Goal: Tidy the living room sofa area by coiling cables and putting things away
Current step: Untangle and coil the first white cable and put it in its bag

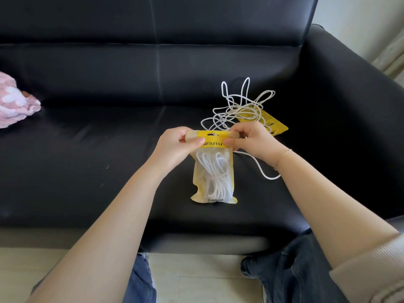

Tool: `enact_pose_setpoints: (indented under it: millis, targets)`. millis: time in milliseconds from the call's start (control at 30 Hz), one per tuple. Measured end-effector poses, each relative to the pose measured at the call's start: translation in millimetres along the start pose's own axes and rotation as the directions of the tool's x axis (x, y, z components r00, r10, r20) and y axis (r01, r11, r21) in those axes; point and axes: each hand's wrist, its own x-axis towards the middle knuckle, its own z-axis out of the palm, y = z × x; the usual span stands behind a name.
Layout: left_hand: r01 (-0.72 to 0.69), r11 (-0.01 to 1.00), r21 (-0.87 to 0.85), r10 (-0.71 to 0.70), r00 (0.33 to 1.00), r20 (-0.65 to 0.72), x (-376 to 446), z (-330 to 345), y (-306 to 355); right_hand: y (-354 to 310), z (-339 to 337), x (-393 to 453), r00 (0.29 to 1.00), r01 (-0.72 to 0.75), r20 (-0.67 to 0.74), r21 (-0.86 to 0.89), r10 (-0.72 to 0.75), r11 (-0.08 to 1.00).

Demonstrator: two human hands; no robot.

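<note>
A yellow-edged clear pouch [213, 171] with a coiled white cable inside hangs upright over the black sofa seat [87, 160]. My left hand [177, 145] pinches the pouch's top strip at its left end. My right hand [251, 141] pinches the same strip at its right end. Behind my right hand a loose white cable [242, 106] lies tangled on the seat, one strand trailing under my right wrist. A second yellow pouch [271, 122] lies flat beneath that tangle.
A pink and white fluffy cloth [15, 101] lies at the seat's far left. The sofa armrest [349, 95] rises on the right. My knees in jeans [290, 267] and pale floor tiles show below the seat's front edge.
</note>
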Motion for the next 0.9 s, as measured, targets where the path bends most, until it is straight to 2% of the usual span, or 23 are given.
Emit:
enact_pose_setpoints:
  millis: [300,600,667,900]
  targets:
    - [-0.028,0.999,0.047,0.031,0.998,-0.061,-2.0,4.1,3.8,-2.5,2.6,1.0,1.000,0.004,0.027,0.013,-0.005,1.000]
    - [-0.070,0.984,0.166,0.087,0.992,-0.096,-1.7,12.0,4.4,-4.4,7.8,1.4,0.999,0.054,0.007,-0.078,-0.053,0.995]
    - [-0.091,0.974,0.205,0.111,0.990,-0.088,-1.7,11.9,4.2,-5.0,8.2,1.0,0.999,0.052,0.008,-0.072,-0.052,0.996]
    - [-0.071,0.983,0.169,0.079,0.996,-0.040,-4.5,11.5,5.7,-7.9,13.6,3.4,0.998,0.034,0.060,-0.075,-0.030,0.997]
